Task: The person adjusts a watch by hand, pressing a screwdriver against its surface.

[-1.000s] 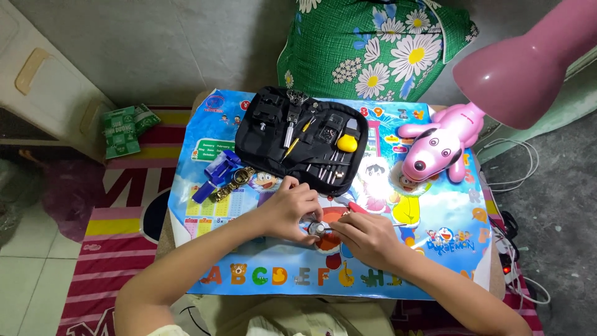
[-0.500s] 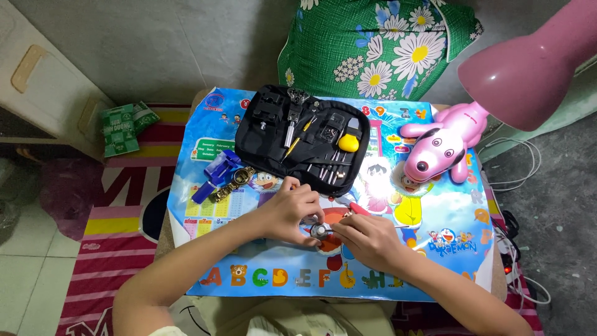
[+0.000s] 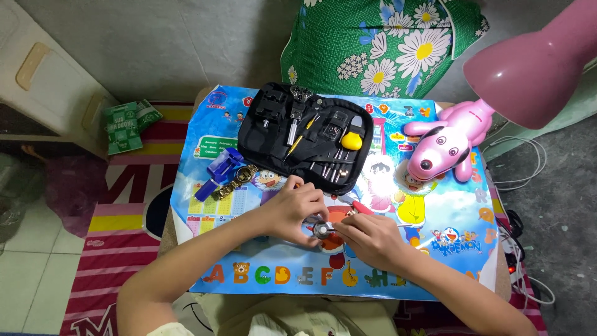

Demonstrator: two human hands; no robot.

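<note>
Clamping a small round metal piece [image 3: 323, 231], left hand [image 3: 297, 208] and right hand [image 3: 367, 239] hide most of it.

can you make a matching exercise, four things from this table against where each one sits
Things:
1. tool case
2. dog lamp
3. gold watch
4. small round metal piece

Places:
A. between the left hand and right hand
B. far middle of the mat, lying open
C. right side of the mat, by the green flowered cushion
D. left of the case, beside a blue tool

Pairs: 1-B, 2-C, 3-D, 4-A
</note>
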